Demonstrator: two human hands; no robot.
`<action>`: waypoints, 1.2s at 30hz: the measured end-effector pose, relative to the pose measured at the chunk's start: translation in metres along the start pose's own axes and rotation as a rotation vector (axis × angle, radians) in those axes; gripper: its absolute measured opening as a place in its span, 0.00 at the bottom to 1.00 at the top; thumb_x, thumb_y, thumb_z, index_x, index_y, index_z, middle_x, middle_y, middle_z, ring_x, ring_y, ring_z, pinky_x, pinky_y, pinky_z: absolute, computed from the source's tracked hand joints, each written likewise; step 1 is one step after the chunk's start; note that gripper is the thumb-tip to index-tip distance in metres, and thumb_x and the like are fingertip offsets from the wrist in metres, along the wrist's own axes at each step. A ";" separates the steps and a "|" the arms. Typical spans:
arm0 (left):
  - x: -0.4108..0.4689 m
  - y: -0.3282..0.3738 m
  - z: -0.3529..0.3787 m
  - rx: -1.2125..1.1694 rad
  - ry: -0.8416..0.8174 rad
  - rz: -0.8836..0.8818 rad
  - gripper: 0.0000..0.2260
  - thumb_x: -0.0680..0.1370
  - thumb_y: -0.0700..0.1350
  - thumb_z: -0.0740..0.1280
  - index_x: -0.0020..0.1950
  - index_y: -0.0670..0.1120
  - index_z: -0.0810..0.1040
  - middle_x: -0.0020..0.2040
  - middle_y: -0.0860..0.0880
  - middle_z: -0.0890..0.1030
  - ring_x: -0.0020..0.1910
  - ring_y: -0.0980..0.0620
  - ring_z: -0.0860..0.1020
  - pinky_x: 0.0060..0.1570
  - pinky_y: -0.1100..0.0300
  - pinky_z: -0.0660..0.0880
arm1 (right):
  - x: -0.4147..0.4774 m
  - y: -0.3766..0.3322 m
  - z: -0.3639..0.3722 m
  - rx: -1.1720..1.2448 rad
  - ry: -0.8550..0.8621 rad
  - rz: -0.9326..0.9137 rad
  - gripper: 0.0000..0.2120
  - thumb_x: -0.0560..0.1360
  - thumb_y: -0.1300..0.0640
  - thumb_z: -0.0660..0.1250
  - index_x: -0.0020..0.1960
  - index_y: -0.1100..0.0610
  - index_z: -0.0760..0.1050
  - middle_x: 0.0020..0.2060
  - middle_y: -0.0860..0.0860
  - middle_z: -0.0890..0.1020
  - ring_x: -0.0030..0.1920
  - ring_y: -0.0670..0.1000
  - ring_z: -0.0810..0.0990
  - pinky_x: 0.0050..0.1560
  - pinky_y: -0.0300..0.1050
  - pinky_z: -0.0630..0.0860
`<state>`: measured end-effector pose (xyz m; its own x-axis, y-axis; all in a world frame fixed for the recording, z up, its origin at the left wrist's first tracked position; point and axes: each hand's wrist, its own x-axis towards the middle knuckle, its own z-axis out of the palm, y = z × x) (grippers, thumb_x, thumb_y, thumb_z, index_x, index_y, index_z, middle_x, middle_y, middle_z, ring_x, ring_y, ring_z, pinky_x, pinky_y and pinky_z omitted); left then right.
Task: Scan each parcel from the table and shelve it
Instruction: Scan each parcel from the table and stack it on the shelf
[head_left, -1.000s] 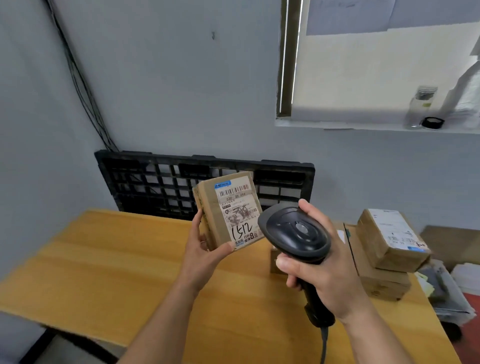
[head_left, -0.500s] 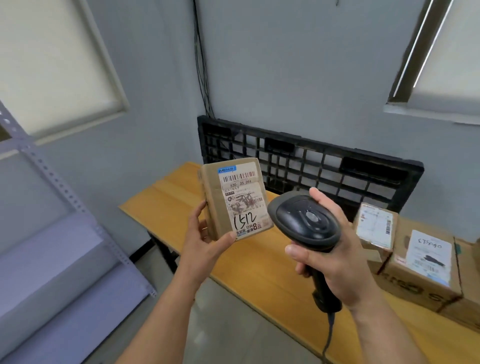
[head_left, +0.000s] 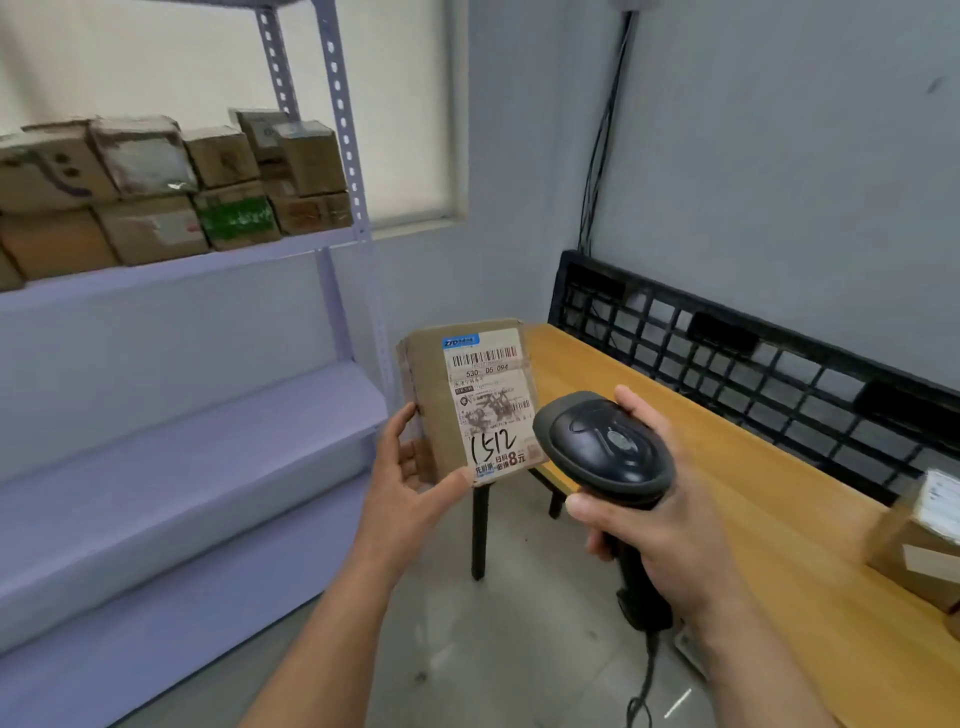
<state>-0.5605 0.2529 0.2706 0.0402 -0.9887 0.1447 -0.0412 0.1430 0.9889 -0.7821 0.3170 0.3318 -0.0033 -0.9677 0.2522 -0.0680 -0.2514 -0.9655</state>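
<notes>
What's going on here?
A person's left hand holds a small parcel, label up, beside the scanner gripped in the right hand. They face a shelf holding boxes; the parcel is not yet shelved. A second parcel sits on the table at right.

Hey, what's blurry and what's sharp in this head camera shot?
Head view: the stacked brown cardboard boxes on the lilac metal shelf are motion-smeared; the small brown cardboard parcel in the left hand and the black handheld scanner in the right hand look sharp.

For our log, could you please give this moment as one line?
left hand: holds brown cardboard parcel | right hand: grips black handheld scanner
</notes>
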 end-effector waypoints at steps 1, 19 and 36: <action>-0.007 0.002 -0.016 0.004 0.023 0.003 0.40 0.59 0.56 0.76 0.68 0.66 0.63 0.60 0.49 0.78 0.57 0.51 0.80 0.60 0.47 0.75 | -0.004 -0.002 0.016 0.005 -0.020 0.000 0.43 0.63 0.70 0.77 0.67 0.37 0.67 0.48 0.46 0.84 0.27 0.56 0.77 0.27 0.48 0.77; -0.105 0.021 -0.265 0.119 0.552 0.021 0.35 0.63 0.53 0.74 0.65 0.68 0.62 0.59 0.51 0.77 0.55 0.56 0.79 0.50 0.63 0.76 | 0.009 -0.022 0.271 0.160 -0.534 -0.036 0.41 0.60 0.65 0.77 0.64 0.35 0.70 0.50 0.48 0.83 0.27 0.56 0.77 0.27 0.47 0.76; -0.069 0.046 -0.471 0.262 0.938 0.015 0.34 0.72 0.48 0.75 0.70 0.65 0.60 0.59 0.52 0.78 0.52 0.62 0.78 0.42 0.71 0.71 | 0.096 -0.038 0.502 0.276 -0.852 -0.075 0.42 0.58 0.63 0.77 0.65 0.34 0.70 0.54 0.47 0.82 0.29 0.53 0.80 0.29 0.45 0.77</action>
<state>-0.0953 0.3495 0.3221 0.8120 -0.5327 0.2385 -0.2646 0.0282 0.9639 -0.2795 0.2230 0.3599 0.7405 -0.6075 0.2874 0.2044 -0.2038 -0.9575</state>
